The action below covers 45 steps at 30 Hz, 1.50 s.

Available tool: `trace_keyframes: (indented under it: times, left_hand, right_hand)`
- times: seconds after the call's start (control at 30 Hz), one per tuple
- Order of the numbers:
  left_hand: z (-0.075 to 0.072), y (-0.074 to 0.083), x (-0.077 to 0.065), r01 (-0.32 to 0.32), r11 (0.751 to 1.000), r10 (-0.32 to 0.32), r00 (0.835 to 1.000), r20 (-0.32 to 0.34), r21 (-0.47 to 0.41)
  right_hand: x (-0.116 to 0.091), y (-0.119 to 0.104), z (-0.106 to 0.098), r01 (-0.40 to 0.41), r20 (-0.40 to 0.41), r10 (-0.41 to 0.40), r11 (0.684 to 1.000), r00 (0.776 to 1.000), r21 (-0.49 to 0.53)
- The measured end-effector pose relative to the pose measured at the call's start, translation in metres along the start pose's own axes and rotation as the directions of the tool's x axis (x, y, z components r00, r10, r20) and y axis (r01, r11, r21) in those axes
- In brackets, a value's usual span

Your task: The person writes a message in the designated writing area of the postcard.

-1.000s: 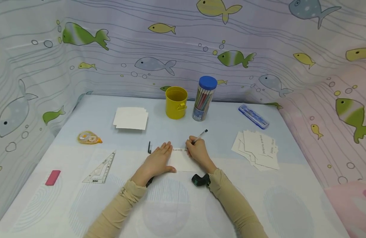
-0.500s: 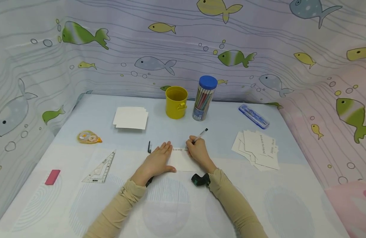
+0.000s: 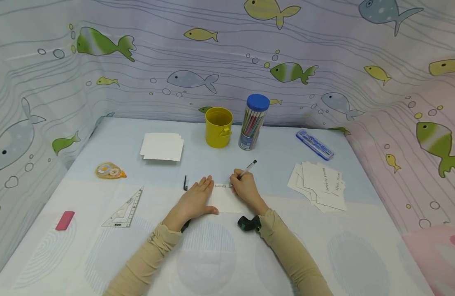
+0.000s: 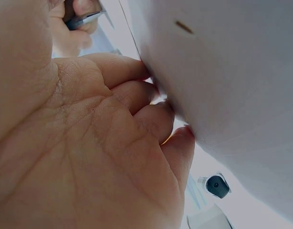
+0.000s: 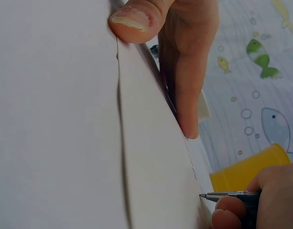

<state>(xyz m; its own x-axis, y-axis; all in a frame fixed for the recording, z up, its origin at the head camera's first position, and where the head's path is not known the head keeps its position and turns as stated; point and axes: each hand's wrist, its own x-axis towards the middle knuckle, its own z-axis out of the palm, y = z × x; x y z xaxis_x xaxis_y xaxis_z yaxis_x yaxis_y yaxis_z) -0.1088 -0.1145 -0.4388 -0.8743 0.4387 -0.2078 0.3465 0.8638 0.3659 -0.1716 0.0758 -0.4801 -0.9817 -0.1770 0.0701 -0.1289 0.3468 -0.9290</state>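
Note:
A small white paper card (image 3: 227,201) lies on the table between the two hands, with a short line of dark handwriting along its top. My left hand (image 3: 196,201) rests on the card's left side, fingers extended and thumb along the lower edge. In my right hand (image 3: 247,188) a pen (image 3: 249,167) is pinched, its tip at the end of the written line. The right wrist view shows the pen tip (image 5: 204,195) right at the card's surface. A black pen cap (image 3: 185,183) lies just left of the left fingertips.
Blank cards (image 3: 162,146) are stacked at the back left; written cards (image 3: 318,187) spread at right. Behind stand a yellow bucket (image 3: 218,133) and a blue-lidded pencil jar (image 3: 252,123). A blue case (image 3: 314,144), correction tape (image 3: 110,170), set square (image 3: 125,211) and pink eraser (image 3: 65,220) lie around.
The pen in my right hand has shifted very slightly, its tip staying near the end of the handwriting. My left hand stays in place on the card.

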Motion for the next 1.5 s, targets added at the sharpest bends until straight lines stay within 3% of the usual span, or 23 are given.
trace_keyframes:
  times: [1.17, 1.5]
  left_hand:
    - [-0.0013, -0.0005, 0.0009, 0.006, 1.0, -0.006, 1.0, 0.003, 0.008]
    - [0.0005, -0.0002, 0.001, 0.012, 1.0, -0.012, 1.0, 0.012, -0.004]
  right_hand:
    - [0.0016, 0.0024, -0.0012, 0.034, 0.003, -0.034, 0.999, 0.999, -0.008]
    - [-0.0009, 0.0031, -0.0016, 0.075, -0.062, -0.072, 0.996, 0.995, 0.052]
